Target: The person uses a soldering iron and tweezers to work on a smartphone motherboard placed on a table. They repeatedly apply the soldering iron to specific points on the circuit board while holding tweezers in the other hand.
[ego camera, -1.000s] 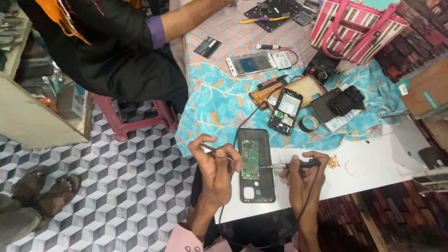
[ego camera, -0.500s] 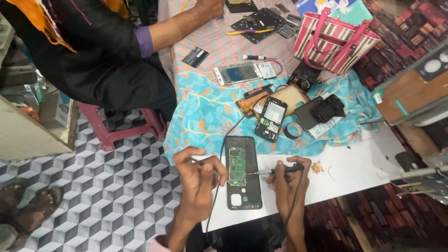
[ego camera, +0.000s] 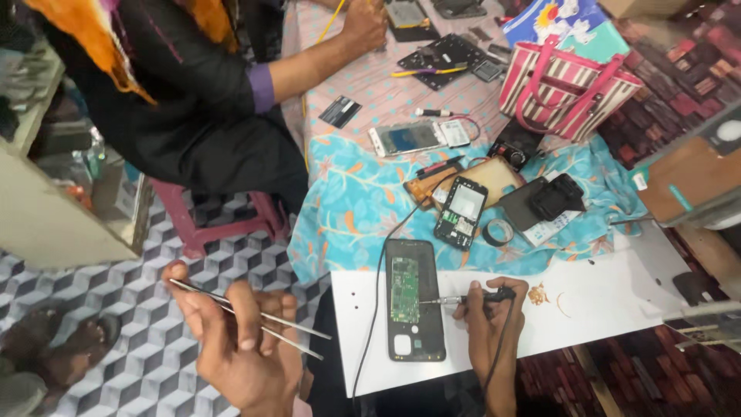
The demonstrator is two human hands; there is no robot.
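Observation:
An opened black phone (ego camera: 415,310) lies back-up on the white table (ego camera: 602,309), its green circuit board (ego camera: 404,289) exposed. My right hand (ego camera: 488,324) grips a thin black soldering iron (ego camera: 472,297), its tip touching the right edge of the board. My left hand (ego camera: 235,351) is off the table to the left, over the floor, holding metal tweezers (ego camera: 255,317) that point right toward the phone.
A blue floral cloth (ego camera: 355,208) carries another opened phone (ego camera: 461,211), a tape ring (ego camera: 499,231) and black parts. Farther back lie a silver phone (ego camera: 409,137) and a striped pink bag (ego camera: 562,83). A co-worker in black (ego camera: 201,100) sits on a red stool (ego camera: 224,224).
My left hand has pulled away from the phone to the left with the tweezers. The view has shifted, and my right hand keeps the iron at the board.

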